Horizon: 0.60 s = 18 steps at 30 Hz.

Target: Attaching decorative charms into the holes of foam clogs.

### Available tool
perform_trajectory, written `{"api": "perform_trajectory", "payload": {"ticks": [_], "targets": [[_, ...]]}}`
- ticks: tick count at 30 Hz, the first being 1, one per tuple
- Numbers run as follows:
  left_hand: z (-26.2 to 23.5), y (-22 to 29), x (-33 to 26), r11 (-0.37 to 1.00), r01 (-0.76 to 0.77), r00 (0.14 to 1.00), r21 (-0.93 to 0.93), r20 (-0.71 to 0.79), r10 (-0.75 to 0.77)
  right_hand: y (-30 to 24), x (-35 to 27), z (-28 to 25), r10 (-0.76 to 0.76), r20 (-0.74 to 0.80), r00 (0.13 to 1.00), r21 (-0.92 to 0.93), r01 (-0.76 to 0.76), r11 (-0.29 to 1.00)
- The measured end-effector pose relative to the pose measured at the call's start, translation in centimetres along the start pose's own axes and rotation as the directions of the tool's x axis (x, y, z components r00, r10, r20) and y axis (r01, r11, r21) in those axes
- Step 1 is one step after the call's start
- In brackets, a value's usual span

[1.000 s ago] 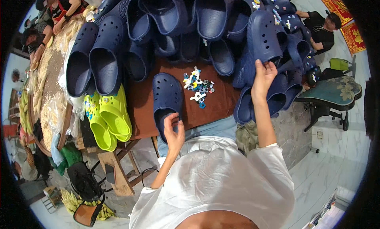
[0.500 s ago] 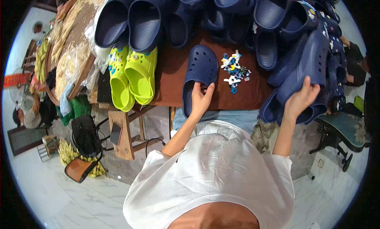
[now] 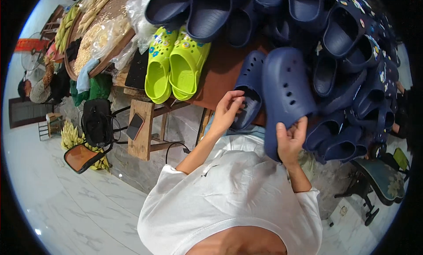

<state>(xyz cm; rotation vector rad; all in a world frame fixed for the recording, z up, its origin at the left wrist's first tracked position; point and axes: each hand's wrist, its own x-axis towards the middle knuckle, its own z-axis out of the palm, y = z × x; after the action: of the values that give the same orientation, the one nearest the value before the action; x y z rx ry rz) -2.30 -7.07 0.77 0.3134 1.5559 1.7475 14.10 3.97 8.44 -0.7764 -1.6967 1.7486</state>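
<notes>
One navy clog (image 3: 282,85) is lifted by the right hand (image 3: 291,142), whose thumb presses its outside while the fingers tuck under its near edge. Just to its left, a second clog (image 3: 254,70) lies on the brown table (image 3: 220,74). At that one's opening is the left hand (image 3: 229,110), half curled with a narrow gap between thumb and fingers; whether it grips, I cannot tell. The step in hand looks like bringing one clog alongside the other; as I judge it, any next move calls for a firm right grip and room between the two. More navy clogs (image 3: 341,30) crowd the far and right sides, some dotted with charms. Bright green clogs (image 3: 184,74) stand farther left. Beyond them, a round tray (image 3: 106,61) holds pale kernels (image 3: 83,61) and a clear plastic bag (image 3: 110,34), its contents unclear.
</notes>
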Motion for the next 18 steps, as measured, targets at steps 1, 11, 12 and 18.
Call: {"api": "perform_trajectory", "payload": {"ticks": [1,11,12,18], "targets": [[-0.8,0.5,-0.4,1.0,0.016,1.0,0.006,0.016,-0.016,-0.6,0.5,1.4,0.019,0.081,0.997,0.05,-0.023,0.998],[-5.3,3.2,-2.7,0.969,-0.125,0.989,-0.215,-0.104,0.104,3.3,2.5,11.9,-0.041,0.321,0.946,-0.032,0.055,0.998],[-5.4,3.4,-2.8,0.982,-0.171,0.98,-0.076,-0.117,0.161,2.8,2.5,12.2,-0.008,0.383,0.924,-0.046,0.028,0.999],[-7.7,2.1,-1.7,0.994,-0.084,0.991,0.069,-0.103,0.09,1.6,1.6,10.1,0.034,0.542,0.84,-0.128,0.043,0.991]]}}
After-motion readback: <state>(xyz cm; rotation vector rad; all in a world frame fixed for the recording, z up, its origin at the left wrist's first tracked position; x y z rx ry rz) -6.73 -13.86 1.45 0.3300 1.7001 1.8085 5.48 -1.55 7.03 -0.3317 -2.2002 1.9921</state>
